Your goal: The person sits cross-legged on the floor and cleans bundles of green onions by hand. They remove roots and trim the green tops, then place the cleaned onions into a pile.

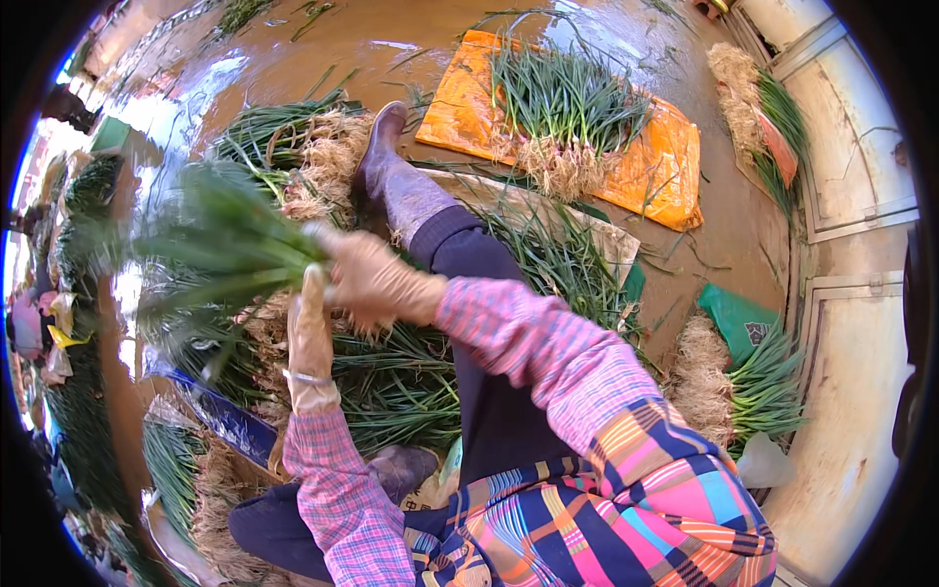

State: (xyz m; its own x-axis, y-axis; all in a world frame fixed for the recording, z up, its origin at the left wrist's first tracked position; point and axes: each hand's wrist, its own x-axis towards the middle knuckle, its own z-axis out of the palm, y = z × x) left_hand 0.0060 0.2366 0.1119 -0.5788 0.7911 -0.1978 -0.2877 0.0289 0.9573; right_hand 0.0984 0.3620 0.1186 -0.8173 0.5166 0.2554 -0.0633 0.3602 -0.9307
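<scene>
Both my hands wear pale gloves. A motion-blurred bunch of green onions [227, 242] is gripped at its pale stems between them, its leaves pointing left. My left hand [312, 315] holds it from below and my right hand [381, 275] closes around the stem end; some roots show beneath it. Beyond my boot, an orange sack [660, 169] lies flat with a spread of green onions [572, 103] on it. Loose green onions [396, 389] lie between my legs, and a rooted pile [330, 154] lies left of the boot.
My rubber boot [403, 176] stands on wet, muddy ground. More green onions [763, 389] lie at right beside a green bag [733, 323], near metal panels [843, 337]. A blue plastic sheet [227, 425] and another onion pile [172, 462] are at lower left. Long rows of greens line the far left.
</scene>
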